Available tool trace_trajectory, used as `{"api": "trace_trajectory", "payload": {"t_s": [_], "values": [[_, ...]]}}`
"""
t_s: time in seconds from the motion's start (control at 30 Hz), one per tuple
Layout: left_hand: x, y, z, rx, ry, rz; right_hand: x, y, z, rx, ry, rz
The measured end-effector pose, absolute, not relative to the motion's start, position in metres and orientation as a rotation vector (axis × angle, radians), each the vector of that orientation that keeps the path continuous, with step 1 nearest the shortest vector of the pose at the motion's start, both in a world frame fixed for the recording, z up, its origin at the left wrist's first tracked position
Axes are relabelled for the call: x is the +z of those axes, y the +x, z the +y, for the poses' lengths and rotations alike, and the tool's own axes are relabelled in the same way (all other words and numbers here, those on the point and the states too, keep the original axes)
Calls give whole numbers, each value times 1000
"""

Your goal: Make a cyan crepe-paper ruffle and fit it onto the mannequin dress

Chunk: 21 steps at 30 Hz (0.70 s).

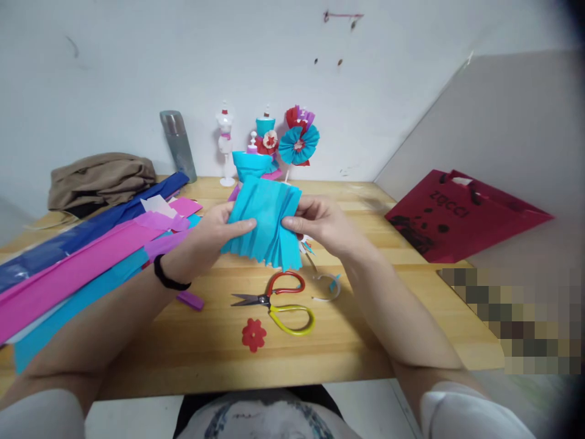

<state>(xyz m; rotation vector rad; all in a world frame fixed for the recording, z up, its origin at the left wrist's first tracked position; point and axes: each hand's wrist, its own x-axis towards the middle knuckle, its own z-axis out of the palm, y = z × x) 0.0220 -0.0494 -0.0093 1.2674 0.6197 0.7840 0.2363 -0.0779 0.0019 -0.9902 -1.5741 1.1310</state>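
Note:
Pleated turquoise paper [264, 219] is held up above the middle of the table, its folds running up and down. At its left edge my left hand [223, 228] pinches it, thumb on the front. My right hand [317, 222] grips the right edge, thumb on the front and fingers behind. Just behind the paper is a small mannequin in a turquoise piece [251, 163]. Below the hands lie scissors [265, 300] with one red and one yellow handle, blades parted and pointing left. A red paper flower [253, 335] lies nearer the front edge.
Pink, blue and turquoise paper strips [91, 262] cover the left of the table [347, 360]. Behind them are a brown cloth [100, 177] and a grey bottle [178, 146]. Decorated mannequins [299, 143] stand by the wall. A white ring [337, 286] and a red bag [461, 213] are right.

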Motion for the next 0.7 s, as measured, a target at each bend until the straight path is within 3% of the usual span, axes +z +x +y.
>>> {"api": "trace_trajectory", "payload": {"t_s": [0.7], "values": [[-3, 10, -31, 1012, 1233, 675, 14, 278, -68, 837, -1106, -1492]]}}
